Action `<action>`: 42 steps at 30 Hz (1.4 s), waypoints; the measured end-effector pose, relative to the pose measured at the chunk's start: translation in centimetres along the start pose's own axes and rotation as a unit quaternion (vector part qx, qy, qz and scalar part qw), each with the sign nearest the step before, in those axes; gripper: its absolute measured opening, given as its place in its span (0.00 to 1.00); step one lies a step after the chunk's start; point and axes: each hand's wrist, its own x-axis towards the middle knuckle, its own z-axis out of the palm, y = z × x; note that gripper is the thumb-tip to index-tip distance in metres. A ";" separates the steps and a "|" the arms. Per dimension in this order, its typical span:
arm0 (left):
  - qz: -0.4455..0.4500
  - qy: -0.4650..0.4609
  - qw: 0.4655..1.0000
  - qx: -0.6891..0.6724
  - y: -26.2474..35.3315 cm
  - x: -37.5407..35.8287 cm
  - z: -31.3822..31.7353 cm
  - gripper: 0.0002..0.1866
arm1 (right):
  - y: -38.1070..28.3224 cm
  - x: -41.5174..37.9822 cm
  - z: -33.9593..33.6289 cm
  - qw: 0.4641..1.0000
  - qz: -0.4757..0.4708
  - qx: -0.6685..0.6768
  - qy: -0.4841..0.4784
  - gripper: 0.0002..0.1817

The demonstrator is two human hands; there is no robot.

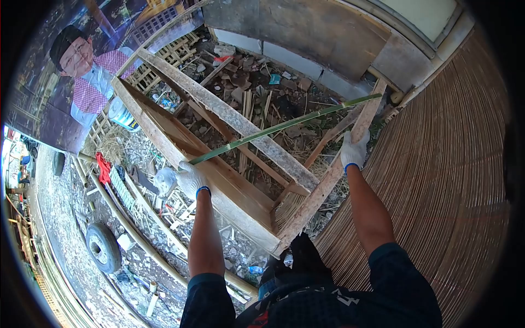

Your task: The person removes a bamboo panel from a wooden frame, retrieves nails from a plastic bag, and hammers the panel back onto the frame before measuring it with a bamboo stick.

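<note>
A wooden frame [235,210] of rough planks stands in front of me, with a long plank [219,104] running across its inside. A thin green bamboo strip [273,129] lies slantwise over it, its far end on the right-hand beam. My left hand [192,179], in a white glove with a blue cuff, is closed at the strip's near end, against the left beam; its fingertips are partly hidden. On the right-hand beam [311,205], my right hand [354,150], gloved the same way, has its fingers wrapped around the wood, below the strip's far end.
Slatted bamboo matting [432,158] spreads along the right. Rubble and wood scraps [240,90] cover the ground inside the frame. To the left are a banner [49,98], a bucket [123,115], bamboo poles [126,218] and a wheel [103,247]. A panelled wall [306,33] stands behind.
</note>
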 end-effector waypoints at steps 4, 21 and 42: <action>0.007 -0.001 1.000 0.006 -0.1 0.3 0.1 0.37 | 0.1 0.0 -0.1 1.000 -0.006 0.012 0.002 0.43; -0.055 -0.029 0.998 -0.023 0.9 0.2 -0.6 0.36 | -0.9 -0.5 -0.7 1.000 0.007 0.017 -0.008 0.42; -0.072 -0.029 0.997 -0.028 1.5 -0.2 -1.2 0.39 | -0.2 0.0 -0.2 1.000 0.007 0.022 -0.014 0.44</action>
